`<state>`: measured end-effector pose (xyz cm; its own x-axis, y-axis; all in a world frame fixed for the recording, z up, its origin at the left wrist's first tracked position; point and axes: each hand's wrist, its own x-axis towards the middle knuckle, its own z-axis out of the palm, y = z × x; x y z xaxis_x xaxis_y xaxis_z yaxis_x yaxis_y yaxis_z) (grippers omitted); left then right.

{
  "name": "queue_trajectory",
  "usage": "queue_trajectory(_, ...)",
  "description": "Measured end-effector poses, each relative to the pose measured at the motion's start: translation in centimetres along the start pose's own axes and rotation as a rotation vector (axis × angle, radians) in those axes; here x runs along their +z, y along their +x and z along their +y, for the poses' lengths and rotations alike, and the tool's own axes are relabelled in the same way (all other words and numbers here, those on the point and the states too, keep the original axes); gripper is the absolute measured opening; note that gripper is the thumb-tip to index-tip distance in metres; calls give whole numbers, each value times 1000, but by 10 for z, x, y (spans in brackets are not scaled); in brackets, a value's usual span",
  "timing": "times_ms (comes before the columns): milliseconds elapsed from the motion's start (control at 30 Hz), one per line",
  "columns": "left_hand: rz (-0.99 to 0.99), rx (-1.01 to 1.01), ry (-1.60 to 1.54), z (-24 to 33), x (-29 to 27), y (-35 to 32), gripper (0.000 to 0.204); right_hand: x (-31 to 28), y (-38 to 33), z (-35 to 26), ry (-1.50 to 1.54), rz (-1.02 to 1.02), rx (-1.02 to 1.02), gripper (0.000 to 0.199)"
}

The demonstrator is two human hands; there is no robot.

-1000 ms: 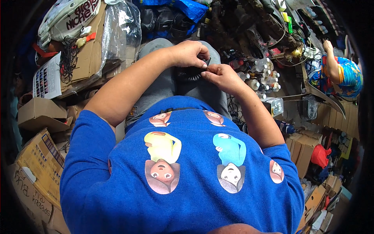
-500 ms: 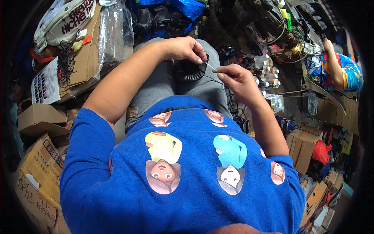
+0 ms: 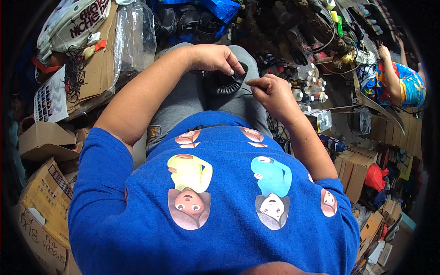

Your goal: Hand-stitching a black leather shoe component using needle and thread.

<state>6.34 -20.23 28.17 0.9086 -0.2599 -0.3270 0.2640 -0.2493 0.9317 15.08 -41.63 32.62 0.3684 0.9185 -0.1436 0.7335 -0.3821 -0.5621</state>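
Note:
A black piece with a ribbed, pleated edge (image 3: 228, 88), like part of a shoe, rests on my lap between my grey-clad thighs. Bent over its far side, my left hand (image 3: 219, 59) has thumb and fingers closed at its opening, gripping it. Just to the right, my right hand (image 3: 274, 95) is apart from the piece, with thumb and forefinger pinched together. What lies in that pinch is too small to make out. A thin dark thread (image 3: 243, 88) runs from the black piece toward my right hand.
Several small bottles (image 3: 316, 87) stand right of my knees. Black shoes (image 3: 192, 23) lie beyond them on blue plastic. Cardboard with clear plastic (image 3: 133, 36) is at left, above boxes (image 3: 48, 140). A person in a colourful garment (image 3: 410, 87) is at far right; a curved strip (image 3: 389, 112) juts nearby.
The thin pale rod that showed between my hands is no longer visible. My right hand has shifted slightly left and down. My left hand stays at the black piece.

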Motion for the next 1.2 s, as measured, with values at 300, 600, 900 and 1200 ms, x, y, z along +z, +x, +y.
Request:
queue_trajectory(300, 67, -2, -31, 1, 4, 8, 31, 14, 1, 16, 85, 50, 3, 23)
queue_trajectory(600, 73, 4, -59, 0, 5, 12, 28, 11, 4, 7, -134, 88, -143, 20)
queue_trajectory(900, -36, 71, 66, -2, 0, 20, 32, 15, 24, 66, 552, -252, 76, 19)
queue_trajectory(1200, -29, 83, 14, -11, -1, 21, 33, 22, 32, 78, 710, -304, 40, 19)
